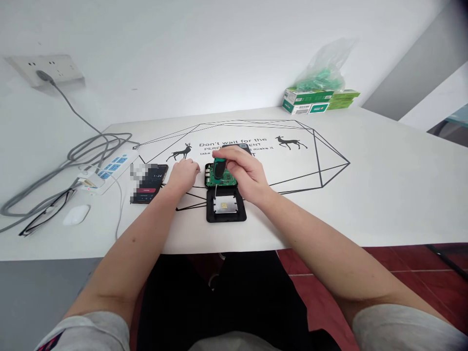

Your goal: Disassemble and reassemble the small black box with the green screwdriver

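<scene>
My right hand (pixel 246 173) is closed around the green and black handle of a screwdriver (pixel 219 168). Its thin metal shaft slants down, with the tip at the upper left corner of a silver metal plate (pixel 231 204) set in a black case half (pixel 241 217). Just behind lies the other black case half, holding a green circuit board (pixel 228 180), partly covered by my right hand and the screwdriver. To the left of the board, my left hand (pixel 185 175) rests on the table with its fingers curled together. Whatever those fingers hold, if anything, is hidden.
A phone (pixel 155 183) lies left of my left hand. Farther left are a power strip (pixel 113 170) with coiled grey cables, glasses (pixel 47 212) and a white earbud case (pixel 76 214). Green and white boxes (pixel 309 100) under a plastic bag (pixel 325 68) stand against the wall.
</scene>
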`<state>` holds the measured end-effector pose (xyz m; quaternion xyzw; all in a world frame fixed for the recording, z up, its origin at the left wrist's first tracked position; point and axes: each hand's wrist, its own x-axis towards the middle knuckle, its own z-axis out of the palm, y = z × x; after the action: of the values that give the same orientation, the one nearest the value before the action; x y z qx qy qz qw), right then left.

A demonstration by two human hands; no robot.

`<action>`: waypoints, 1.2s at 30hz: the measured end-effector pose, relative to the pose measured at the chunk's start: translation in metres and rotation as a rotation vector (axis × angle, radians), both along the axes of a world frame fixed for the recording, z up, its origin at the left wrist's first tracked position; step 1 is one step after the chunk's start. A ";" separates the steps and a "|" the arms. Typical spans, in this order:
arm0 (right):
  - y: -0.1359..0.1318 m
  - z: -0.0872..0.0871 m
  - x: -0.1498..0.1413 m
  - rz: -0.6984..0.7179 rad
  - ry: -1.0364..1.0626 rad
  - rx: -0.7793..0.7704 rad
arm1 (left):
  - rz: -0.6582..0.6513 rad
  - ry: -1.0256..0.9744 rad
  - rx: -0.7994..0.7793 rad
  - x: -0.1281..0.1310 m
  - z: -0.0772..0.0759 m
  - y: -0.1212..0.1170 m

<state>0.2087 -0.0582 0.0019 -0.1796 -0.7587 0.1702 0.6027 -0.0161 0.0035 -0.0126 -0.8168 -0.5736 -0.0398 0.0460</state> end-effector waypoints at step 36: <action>0.005 -0.003 -0.009 -0.015 0.056 -0.058 | -0.157 -0.728 -0.579 -0.003 0.021 -0.022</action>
<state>0.1995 -0.0533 -0.0009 -0.1976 -0.7348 0.1927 0.6196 -0.0188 -0.0185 0.0080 -0.7699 -0.4763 -0.1654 -0.3911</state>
